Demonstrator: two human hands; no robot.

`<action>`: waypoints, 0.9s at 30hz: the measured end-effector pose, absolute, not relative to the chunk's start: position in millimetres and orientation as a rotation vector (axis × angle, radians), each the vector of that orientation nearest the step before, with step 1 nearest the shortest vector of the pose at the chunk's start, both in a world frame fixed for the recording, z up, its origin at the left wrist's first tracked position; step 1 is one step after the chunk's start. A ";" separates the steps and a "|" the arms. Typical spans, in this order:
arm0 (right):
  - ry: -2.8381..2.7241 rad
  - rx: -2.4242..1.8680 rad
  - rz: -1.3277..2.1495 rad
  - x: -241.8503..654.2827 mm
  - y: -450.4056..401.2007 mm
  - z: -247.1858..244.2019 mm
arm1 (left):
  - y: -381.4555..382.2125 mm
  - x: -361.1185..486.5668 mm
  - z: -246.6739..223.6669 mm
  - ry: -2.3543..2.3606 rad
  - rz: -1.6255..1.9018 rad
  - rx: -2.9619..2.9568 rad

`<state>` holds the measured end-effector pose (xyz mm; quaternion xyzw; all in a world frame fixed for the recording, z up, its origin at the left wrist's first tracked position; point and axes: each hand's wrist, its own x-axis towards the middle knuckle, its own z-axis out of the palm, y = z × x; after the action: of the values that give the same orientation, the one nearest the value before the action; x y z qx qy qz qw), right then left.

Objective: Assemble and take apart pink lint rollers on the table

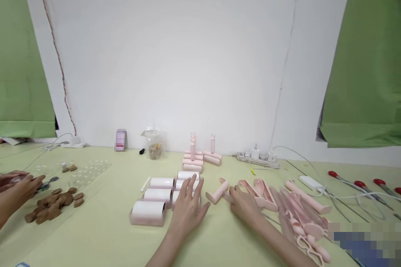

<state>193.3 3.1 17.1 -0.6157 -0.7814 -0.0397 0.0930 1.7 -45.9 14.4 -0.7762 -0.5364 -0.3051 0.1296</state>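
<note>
My left hand (188,204) reaches over the right column of white rolls (185,184), its fingers spread and touching or just above them. Left of it, more white rolls in pale pink holders (148,212) lie in a column. My right hand (246,204) has its fingers bent together beside a pink roller part (217,192); what its fingertips hold, if anything, is hidden. Pink frame pieces (261,194) lie just right of that hand. Further right is a heap of pink and clear plastic parts (297,217).
Pink rollers (193,162) are stacked near the wall. A power strip (258,160), cables and red-handled tools (360,184) are at the right. Another person's hands (21,187) are at the left by brown pieces (53,206). A plastic bag (154,146) stands behind.
</note>
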 end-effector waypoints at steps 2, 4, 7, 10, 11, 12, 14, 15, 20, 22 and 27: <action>-2.326 -1.804 -0.145 199.2 -5.9 16.8 | -43.7 20.5 23.9 -1.620 -0.969 -2.283; -2.329 -1.772 -0.163 206.1 -17.7 19.5 | -39.9 40.0 33.1 -1.726 -0.994 -2.326; -2.351 -1.660 -0.207 213.8 -34.6 24.1 | -33.7 63.2 38.6 -1.933 -1.008 -2.380; -2.384 -1.520 -0.246 215.4 -43.8 23.0 | -30.7 75.7 31.6 -2.186 -0.985 -2.530; -2.391 -1.495 -0.245 214.9 -45.0 21.2 | -30.5 77.5 27.6 -2.241 -0.986 -2.575; -2.398 -1.484 -0.234 213.9 -45.5 19.1 | -30.5 78.2 23.3 -2.268 -1.003 -2.599; -2.436 -1.440 -0.200 211.8 -45.5 15.2 | -31.1 76.8 16.0 -2.226 -1.033 -2.612; -2.466 -1.402 -0.179 211.0 -45.4 14.0 | -31.7 74.9 13.7 -2.162 -1.020 -2.630; -2.593 -1.248 -0.079 215.2 -54.1 18.4 | -37.4 56.1 18.0 -1.833 -0.762 -2.789; -2.659 -1.176 0.032 222.4 -62.4 21.5 | -39.8 48.5 22.2 -1.753 -0.624 -2.874; -2.406 -1.407 0.255 259.9 -65.1 32.7 | -30.9 60.1 23.8 -1.986 -0.948 -3.068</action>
<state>259.9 -65.1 32.7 -0.4954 -0.8470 0.0899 0.1707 60.1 -30.9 23.8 -0.7721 -0.4997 -0.2384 -0.3118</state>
